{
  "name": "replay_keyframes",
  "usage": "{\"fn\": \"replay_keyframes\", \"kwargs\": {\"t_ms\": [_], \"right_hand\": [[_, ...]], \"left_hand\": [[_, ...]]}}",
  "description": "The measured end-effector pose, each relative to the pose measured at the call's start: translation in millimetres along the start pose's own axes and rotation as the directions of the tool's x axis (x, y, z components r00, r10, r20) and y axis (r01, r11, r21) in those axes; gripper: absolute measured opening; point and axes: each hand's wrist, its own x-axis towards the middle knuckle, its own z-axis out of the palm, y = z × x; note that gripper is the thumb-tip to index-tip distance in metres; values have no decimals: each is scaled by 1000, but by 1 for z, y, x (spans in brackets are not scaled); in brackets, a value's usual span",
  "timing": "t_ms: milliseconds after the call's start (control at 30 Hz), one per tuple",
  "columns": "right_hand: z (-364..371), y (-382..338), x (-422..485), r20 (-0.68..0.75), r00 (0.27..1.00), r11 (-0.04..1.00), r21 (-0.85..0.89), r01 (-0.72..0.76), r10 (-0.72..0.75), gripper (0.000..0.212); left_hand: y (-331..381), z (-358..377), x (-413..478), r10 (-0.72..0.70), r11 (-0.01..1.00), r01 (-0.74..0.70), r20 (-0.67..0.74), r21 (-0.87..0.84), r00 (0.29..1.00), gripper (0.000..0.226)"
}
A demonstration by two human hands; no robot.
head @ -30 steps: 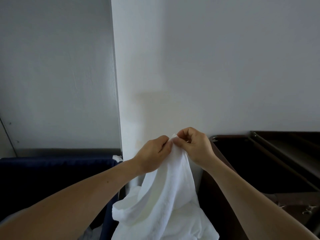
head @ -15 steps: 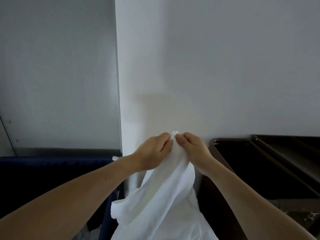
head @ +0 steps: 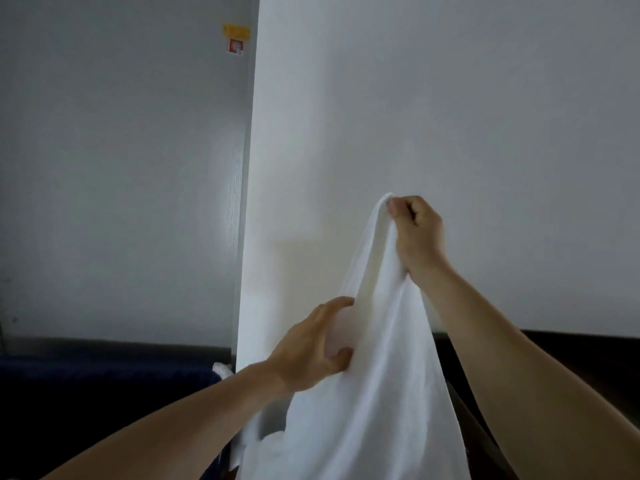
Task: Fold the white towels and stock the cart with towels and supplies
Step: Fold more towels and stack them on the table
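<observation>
I am holding the towel [head: 374,375] before the wall [head: 450,98], right hand [head: 417,233] above left hand [head: 311,351], bin [head: 104,379] lying left, cart [head: 588,342] right.

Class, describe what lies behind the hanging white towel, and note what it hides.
Behind the white terry towel, gripped by the left hand and right hand, stands a plain white wall. The towel covers the wall's base and part of the dark cart.

A plain white wall [head: 450,98] stands in front. Left of it a grey wall [head: 121,168] sits further back, with a small yellow and red sticker [head: 235,39] up high. A dark blue cloth bin [head: 104,393] sits low down.
</observation>
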Motion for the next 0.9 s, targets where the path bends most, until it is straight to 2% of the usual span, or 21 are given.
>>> {"fn": "replay_keyframes", "kwargs": {"t_ms": [100,167,300,433,567,667,767,900], "right_hand": [[2,-6,-4,67,997,999,-42,25,-22,22],[-2,-11,-1,48,998,999,-34,40,-39,20],[-18,-13,9,-41,999,999,-5,34,-34,19],[-41,-11,19,-146,989,1000,22,4,0,20],[-44,-7,19,-163,985,997,59,-42,51,22],[-41,-6,16,-137,988,994,93,-60,73,25],[-40,-9,14,-94,994,992,112,-50,61,23],[-44,-10,14,-99,994,989,145,-41,56,21]], "left_hand": [[-5,10,-1,-36,999,36,5,-7,999,51],[-3,10,3,-47,998,46,-30,-31,998,14],[-11,11,-1,-181,968,176,-13,-181,983,34],[-34,9,-16,-230,911,272,165,-311,959,37],[-43,17,-22,-223,888,331,332,-318,917,40],[-35,28,-22,-187,910,318,421,-266,888,31],[-34,35,-23,-201,886,362,462,-292,864,37],[-37,40,-23,-209,883,367,456,-293,865,32]]}}
